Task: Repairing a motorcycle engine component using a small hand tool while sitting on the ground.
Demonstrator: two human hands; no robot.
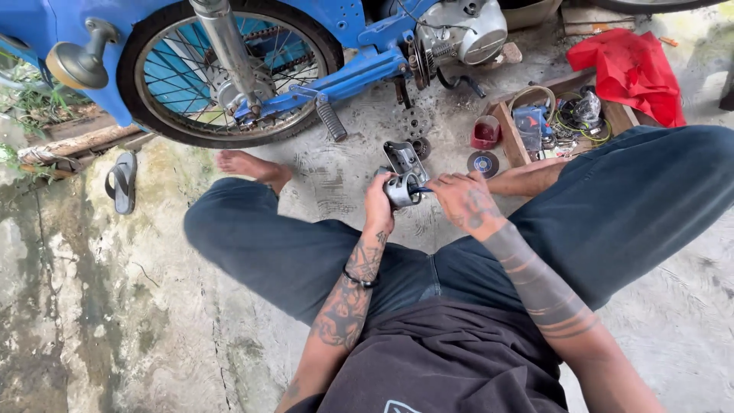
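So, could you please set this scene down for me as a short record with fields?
Setting: bare concrete floor, person seated with legs spread
Left hand: grips a small silver metal engine part
Right hand: holds a blue-handled tool, tip against that part
Behind the hands: blue motorbike, spoked rear wheel, engine
Right side: wooden box of parts and wires, red cloth, red cup, disc
Left side: sandal
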